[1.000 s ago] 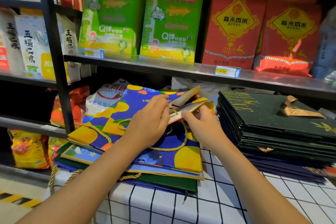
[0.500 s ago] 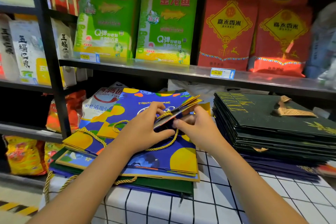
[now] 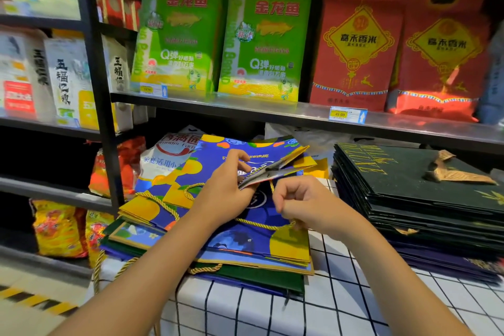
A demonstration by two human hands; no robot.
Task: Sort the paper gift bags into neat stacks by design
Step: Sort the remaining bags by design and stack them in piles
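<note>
- At nine o'clock, a loose pile of blue-and-yellow gift bags lies flat on a checked tablecloth.
- At centre, the left hand pinches the raised mouth of the top bag.
- Just right of it, the right hand curls around that bag's gold rope handle.
- At three o'clock, a neat stack of dark green bags sits apart.

Both hands curled, arms outstretched
</note>
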